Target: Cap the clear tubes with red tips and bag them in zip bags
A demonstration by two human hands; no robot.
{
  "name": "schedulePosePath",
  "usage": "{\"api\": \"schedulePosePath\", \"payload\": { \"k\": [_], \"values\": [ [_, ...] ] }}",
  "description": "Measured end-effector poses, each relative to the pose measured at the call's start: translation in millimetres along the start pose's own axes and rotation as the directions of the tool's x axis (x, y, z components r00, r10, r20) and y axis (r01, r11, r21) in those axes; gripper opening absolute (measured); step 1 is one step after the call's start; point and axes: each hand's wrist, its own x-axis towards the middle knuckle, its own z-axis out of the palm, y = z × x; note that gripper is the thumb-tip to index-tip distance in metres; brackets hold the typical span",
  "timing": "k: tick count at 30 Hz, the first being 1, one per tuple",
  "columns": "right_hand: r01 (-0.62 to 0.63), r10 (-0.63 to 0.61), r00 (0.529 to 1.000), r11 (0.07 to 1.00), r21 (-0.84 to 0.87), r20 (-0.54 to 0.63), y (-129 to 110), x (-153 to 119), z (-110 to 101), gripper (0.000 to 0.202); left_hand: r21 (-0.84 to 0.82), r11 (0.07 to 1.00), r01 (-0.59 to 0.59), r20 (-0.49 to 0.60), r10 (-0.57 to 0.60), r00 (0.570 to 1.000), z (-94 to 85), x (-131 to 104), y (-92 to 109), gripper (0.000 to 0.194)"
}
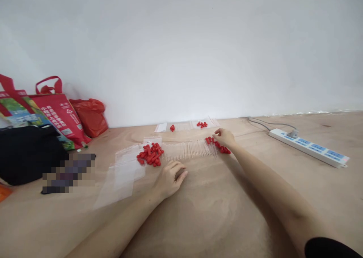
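My left hand [171,177] rests on the table in front of a row of thin clear glass tubes [172,151]. Its fingers are loosely curled, the thumb stands apart, and nothing shows between them. At the right end of the row, my right hand [225,137] is closed in a pinch beside red rubber bulbs [224,149]. Whatever its fingertips hold is too small to make out. Some bulbs there appear to sit on tube ends. A heap of loose red bulbs [151,154] lies left of the row, beyond my left hand.
Clear plastic bags [120,182] lie flat at the left. Farther back, a bag holds more tubes [183,126] and red bulbs [202,125]. A white power strip [309,147] lies at the right. Red shopping bags [61,116] and a black bag [31,152] stand at the left.
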Motion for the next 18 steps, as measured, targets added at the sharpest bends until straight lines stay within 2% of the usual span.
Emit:
{"api": "schedulePosePath", "payload": {
  "k": [3, 7, 10, 12, 15, 18],
  "values": [
    [-0.063, 0.063, 0.998, 0.998, -0.006, -0.011, 13, 1, -7, 0.024, 0.044, 0.998, 0.049, -0.029, -0.048, 0.998, 0.7, 1, -3, 0.008],
    [-0.097, 0.096, 0.995, 0.995, 0.033, 0.030, 23, -4, -7, 0.026, 0.202, 0.961, 0.191, -0.057, -0.183, 0.981, 1.1, 12, -8, 0.006],
    [-0.142, 0.120, 0.985, 0.973, 0.180, 0.124, 22, -9, -2, 0.026, 0.338, 0.885, 0.322, -0.062, -0.320, 0.945, 3.1, 31, -12, 0.008],
    [-0.175, 0.130, 0.976, 0.946, 0.271, 0.177, 20, -12, 1, 0.023, 0.415, 0.813, 0.409, -0.067, -0.420, 0.905, 6.3, 48, -13, 0.011],
    [-0.198, 0.137, 0.970, 0.924, 0.326, 0.201, 18, -15, 4, 0.019, 0.455, 0.764, 0.458, -0.081, -0.477, 0.875, 14.0, 73, -14, 0.016],
    [-0.199, 0.144, 0.974, 0.910, 0.364, 0.173, 17, -17, 4, 0.015, 0.503, 0.722, 0.474, -0.081, -0.507, 0.858, 22.3, 91, -14, 0.020]
  ]
}}
